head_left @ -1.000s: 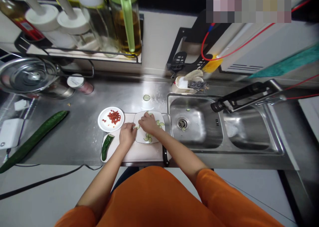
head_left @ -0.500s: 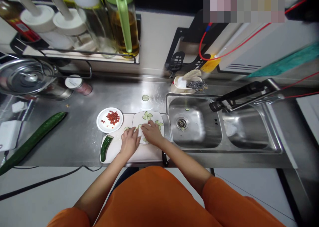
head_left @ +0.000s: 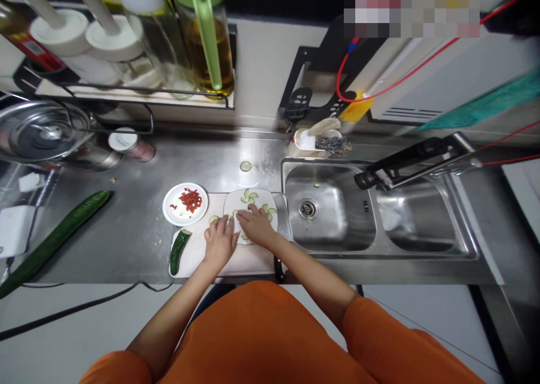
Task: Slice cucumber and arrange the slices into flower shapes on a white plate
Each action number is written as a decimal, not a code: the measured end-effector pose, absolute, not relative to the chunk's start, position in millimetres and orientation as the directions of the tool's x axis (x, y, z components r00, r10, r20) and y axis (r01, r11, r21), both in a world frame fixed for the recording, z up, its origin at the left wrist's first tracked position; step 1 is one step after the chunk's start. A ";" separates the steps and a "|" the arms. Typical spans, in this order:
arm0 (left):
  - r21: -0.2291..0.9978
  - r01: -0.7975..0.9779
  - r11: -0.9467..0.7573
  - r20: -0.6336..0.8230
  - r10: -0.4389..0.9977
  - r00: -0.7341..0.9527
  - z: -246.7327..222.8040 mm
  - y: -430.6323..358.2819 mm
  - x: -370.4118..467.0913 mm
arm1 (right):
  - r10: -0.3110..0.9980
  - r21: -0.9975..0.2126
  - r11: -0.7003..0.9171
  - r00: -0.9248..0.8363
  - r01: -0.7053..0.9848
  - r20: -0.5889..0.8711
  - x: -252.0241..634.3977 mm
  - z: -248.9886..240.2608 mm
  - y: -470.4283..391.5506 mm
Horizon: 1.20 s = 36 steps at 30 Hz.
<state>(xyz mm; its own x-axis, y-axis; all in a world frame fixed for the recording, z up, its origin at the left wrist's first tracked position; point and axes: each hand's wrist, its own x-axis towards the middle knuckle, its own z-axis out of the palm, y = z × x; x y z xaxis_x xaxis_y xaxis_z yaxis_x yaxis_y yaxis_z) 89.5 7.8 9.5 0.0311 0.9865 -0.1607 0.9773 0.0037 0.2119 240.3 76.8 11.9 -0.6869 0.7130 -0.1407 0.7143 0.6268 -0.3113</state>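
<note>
A white squarish plate (head_left: pixel 253 205) lies on a pale cutting board (head_left: pixel 248 264), with cucumber slices (head_left: pixel 250 196) set on it in curved fans. My left hand (head_left: pixel 221 240) rests at the plate's left edge, fingers apart, fingertips by a loose cucumber slice (head_left: pixel 214 219). Over the plate, my right hand (head_left: pixel 256 226) has its fingers spread and its fingertips touching a small slice near the plate's left side. Some slices are partly hidden under my hands. A cut cucumber piece (head_left: pixel 180 253) lies on the board's left end. Beside it stands a white dish (head_left: pixel 169 205) of small red pieces.
A long whole cucumber (head_left: pixel 63 235) lies on the steel counter at left. One more slice tops a small white holder (head_left: pixel 246 171) behind the plate. The double sink (head_left: pixel 333 249) and faucet (head_left: pixel 405 162) are right. A dark-handled knife (head_left: pixel 278 269) lies by the board's right edge.
Almost nothing differs. My hands stay in nearly the same place over the plate, with only a slight shift of the fingers, and the view has moved a little.
</note>
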 end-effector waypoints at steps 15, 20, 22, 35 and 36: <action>0.597 0.802 0.022 0.109 0.988 -0.108 3.3 12.5 54.3 | 0.774 -0.321 0.578 -0.629 0.750 -0.078 240.5 20.2 75.2; 0.510 0.835 0.205 0.017 0.968 -0.248 -0.3 11.5 33.2 | 0.831 -0.365 0.487 -0.549 0.793 -0.085 243.1 22.2 66.2; 0.470 0.851 0.234 -0.031 0.968 -0.249 -2.7 10.5 32.5 | 0.843 -0.382 0.465 -0.532 0.799 -0.087 244.0 21.3 61.0; 0.451 0.822 0.349 -0.122 0.936 -0.330 -5.4 19.4 41.5 | 0.875 -0.434 0.386 -0.473 0.814 -0.109 248.0 18.6 40.0; 0.473 0.808 0.351 -0.122 0.934 -0.335 -4.7 20.1 41.0 | 0.876 -0.438 0.381 -0.470 0.814 -0.112 247.4 19.7 39.8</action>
